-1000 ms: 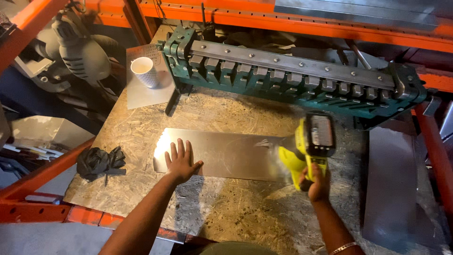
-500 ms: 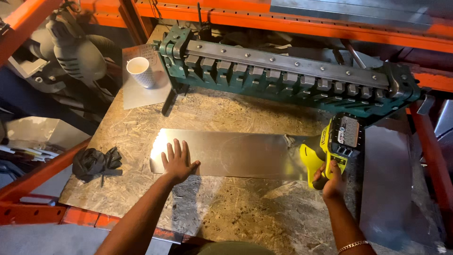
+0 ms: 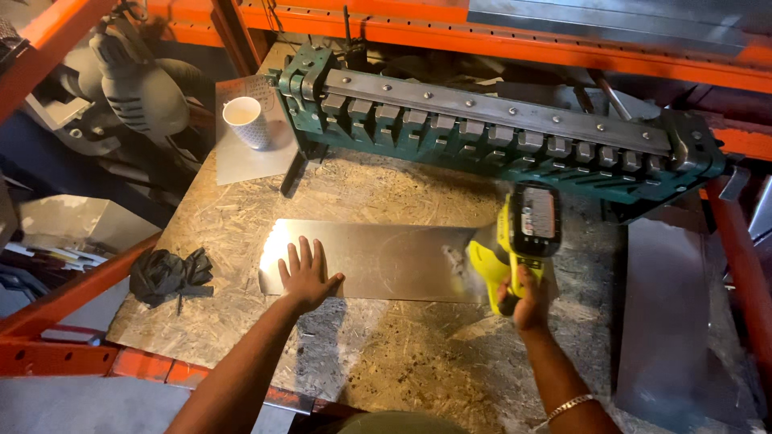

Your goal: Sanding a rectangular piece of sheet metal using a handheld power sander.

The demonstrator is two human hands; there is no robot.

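- Left hand (image 3: 305,275) pressed flat, fingers spread, grip wide apart, on the left end of a shiny metal sheet (image 3: 386,259).
- Right hand (image 3: 524,299) wrapped tight, grip clamped on the handle of a yellow cordless power tool (image 3: 519,241), its front end blurred over the right end of the sheet.
- Sheet lying flat near the middle of the chipboard worktop (image 3: 418,362), long side running left to right.
- Behind the sheet, a long green bending machine (image 3: 490,128) with a row of steel fingers, spanning the worktop.
- Left of that machine, a white paper cup (image 3: 245,120) upright on a smaller grey plate.
- Near the left edge, a crumpled black glove (image 3: 167,275), apart from the sheet.
- Orange rack beams (image 3: 563,40) framing the worktop behind and at left.
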